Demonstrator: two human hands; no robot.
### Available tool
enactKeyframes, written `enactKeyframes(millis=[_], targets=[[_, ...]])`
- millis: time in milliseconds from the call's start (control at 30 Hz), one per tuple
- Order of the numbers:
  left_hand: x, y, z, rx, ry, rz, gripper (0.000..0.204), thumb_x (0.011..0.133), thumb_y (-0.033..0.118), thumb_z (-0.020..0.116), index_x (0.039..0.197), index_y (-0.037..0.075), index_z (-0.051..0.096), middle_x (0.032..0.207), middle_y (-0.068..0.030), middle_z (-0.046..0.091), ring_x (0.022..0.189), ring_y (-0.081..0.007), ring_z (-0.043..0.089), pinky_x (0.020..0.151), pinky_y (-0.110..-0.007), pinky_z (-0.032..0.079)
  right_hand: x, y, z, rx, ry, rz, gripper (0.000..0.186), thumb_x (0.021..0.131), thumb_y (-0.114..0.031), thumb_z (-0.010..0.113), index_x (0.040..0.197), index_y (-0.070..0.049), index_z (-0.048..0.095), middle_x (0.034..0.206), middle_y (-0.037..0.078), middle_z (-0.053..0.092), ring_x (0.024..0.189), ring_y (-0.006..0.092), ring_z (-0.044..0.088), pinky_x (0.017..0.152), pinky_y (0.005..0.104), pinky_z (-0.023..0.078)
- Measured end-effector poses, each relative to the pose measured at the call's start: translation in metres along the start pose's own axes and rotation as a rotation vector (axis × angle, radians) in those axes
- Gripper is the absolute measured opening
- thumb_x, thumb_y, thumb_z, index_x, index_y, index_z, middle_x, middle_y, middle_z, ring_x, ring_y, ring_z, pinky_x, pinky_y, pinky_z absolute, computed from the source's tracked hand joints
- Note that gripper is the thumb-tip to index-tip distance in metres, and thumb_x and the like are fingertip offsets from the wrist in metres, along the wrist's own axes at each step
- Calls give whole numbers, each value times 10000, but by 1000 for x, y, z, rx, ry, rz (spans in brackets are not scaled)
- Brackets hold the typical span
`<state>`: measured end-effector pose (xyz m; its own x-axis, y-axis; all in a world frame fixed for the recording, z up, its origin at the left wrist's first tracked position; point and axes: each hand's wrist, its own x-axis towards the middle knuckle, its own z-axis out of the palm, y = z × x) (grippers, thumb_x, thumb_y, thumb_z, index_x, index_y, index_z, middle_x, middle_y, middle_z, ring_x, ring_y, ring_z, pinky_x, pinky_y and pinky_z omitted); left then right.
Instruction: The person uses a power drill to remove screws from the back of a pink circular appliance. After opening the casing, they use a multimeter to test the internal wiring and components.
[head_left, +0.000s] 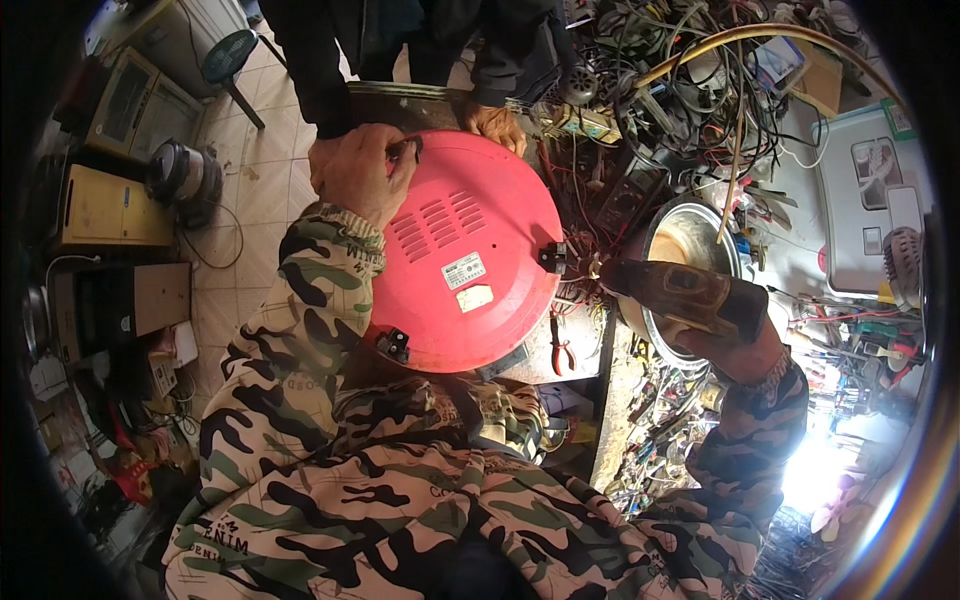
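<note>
A round red appliance base lies with its slotted, labelled underside up. My left hand is closed at its upper-left rim, fingers around a small black foot partly hidden by them. Two more black feet show, one on the right rim and one at the lower left. In my right hand is a dark, worn power screwdriver, held level. Its tip points left toward the right-hand foot, a small gap apart.
Across from me, a person's hand rests by the base's far rim. Red-handled pliers lie near its lower right. A metal pot stands under the screwdriver, beside tangled cables and a multimeter. A stool stands at the far left.
</note>
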<state>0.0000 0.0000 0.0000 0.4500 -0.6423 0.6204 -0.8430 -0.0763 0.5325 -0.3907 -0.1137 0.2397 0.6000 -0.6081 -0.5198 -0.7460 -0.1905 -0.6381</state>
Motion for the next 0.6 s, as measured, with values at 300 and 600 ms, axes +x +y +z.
enactKeyframes(millis=[300,600], targets=[[3,0,0,16,6,16,184,803,78,784,885,73,619,772,-45,661,670,-239,639,657,-389,492,1,-1,2,128,25,-12,555,759,73,795,1285,-27,645,1198,65,716,1099,158,667,938,332,549],[2,0,0,13,-8,-19,177,812,78,779,906,62,630,809,-55,680,700,-239,655,678,-378,518,6,-2,-2,-113,-22,-50,524,800,-5,817,1287,-43,627,1167,77,718,1074,165,679,933,338,549]])
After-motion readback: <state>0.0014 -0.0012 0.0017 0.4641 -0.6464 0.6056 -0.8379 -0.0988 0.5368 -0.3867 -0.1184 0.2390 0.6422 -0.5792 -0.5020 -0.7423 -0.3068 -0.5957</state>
